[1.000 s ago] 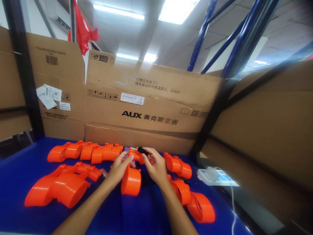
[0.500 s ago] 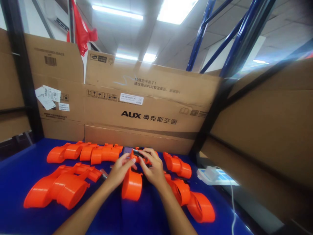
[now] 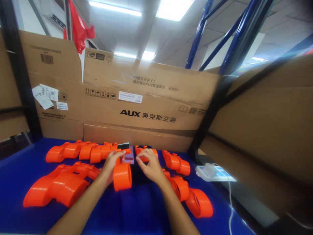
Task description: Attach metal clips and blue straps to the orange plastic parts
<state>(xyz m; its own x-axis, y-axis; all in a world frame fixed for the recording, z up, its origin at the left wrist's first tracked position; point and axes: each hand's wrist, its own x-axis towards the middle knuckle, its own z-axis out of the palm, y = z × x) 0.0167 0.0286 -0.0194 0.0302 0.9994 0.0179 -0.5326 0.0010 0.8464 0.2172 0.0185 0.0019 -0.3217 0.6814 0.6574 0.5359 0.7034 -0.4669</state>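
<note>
In the head view my left hand (image 3: 111, 166) grips an orange plastic part with a wide ring (image 3: 122, 176) hanging below its flat upper arm. A black strip with a pale edge (image 3: 123, 146) lies across the top of that arm. My right hand (image 3: 150, 164) is apart from the part, to its right. Its thumb and forefinger are drawn together in a pinch; whether anything small is between them I cannot make out. Behind the hands lies a phone-like flat device with a lit screen (image 3: 129, 155). Past my right fingers is another orange part with black pieces (image 3: 143, 149).
Rows of similar orange parts stand on the blue table (image 3: 137, 215): a back-left row (image 3: 85, 151), a front-left group (image 3: 58, 186), a back-right pair (image 3: 176, 163) and a front-right group (image 3: 200, 204). A white power strip (image 3: 215, 173) with a cable lies right. Cardboard (image 3: 146, 130) walls the back.
My hands have parted. The left one has shifted left with the orange part, whose ring has turned, and the black strip on top now shows. The lit screen is more exposed.
</note>
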